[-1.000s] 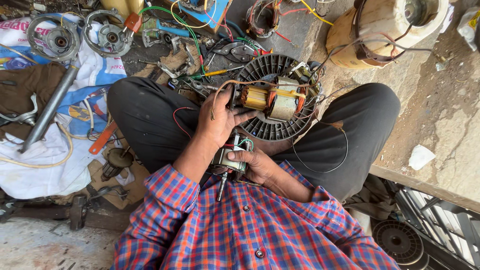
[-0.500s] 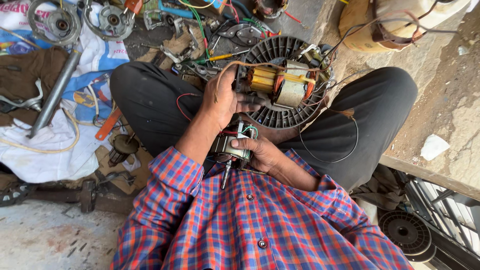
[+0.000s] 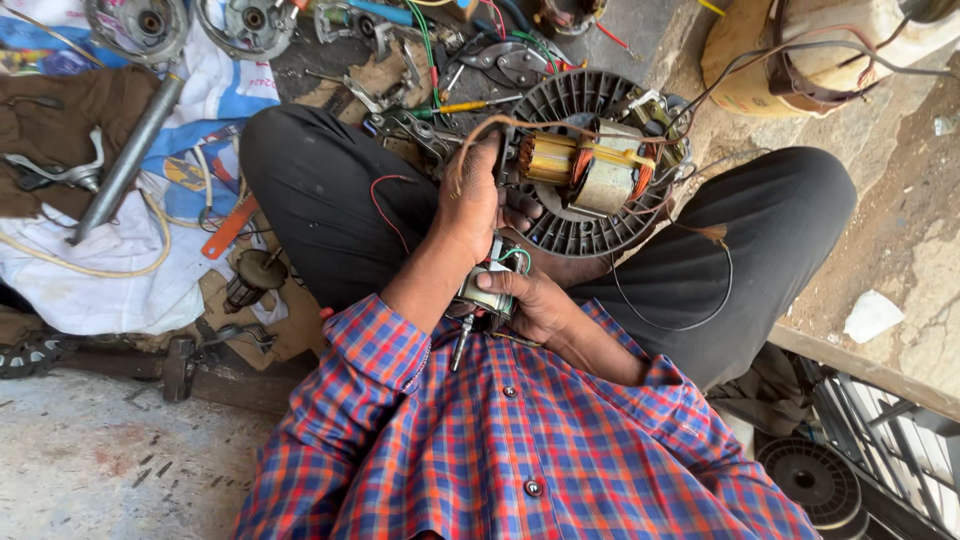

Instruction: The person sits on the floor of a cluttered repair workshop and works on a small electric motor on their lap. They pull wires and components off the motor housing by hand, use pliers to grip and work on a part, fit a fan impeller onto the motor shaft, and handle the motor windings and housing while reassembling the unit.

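Observation:
I sit cross-legged with a black ribbed fan disc (image 3: 585, 235) between my knees. On it lies a motor stator (image 3: 590, 170) with copper windings and yellow tape. My left hand (image 3: 475, 205) reaches forward and grips the stator's near end, where a brown wire (image 3: 480, 130) loops over my fingers. My right hand (image 3: 530, 300) stays close to my chest, closed around a small metal motor part (image 3: 487, 290) with green and white wires. A thin metal shaft (image 3: 459, 345) pokes down from it towards my plaid shirt.
Tools, pliers and wires litter the ground ahead (image 3: 420, 80). To the left are a metal pipe (image 3: 125, 160), white cloth (image 3: 110, 280), two round motor covers (image 3: 140, 22) and an orange strip (image 3: 230, 228). A tan drum (image 3: 790, 60) stands at upper right, and a black disc (image 3: 810, 480) lies at lower right.
Both hands keep their grips. My left hand has slid slightly further onto the stator, and my head has moved so the scene sits a little higher in view.

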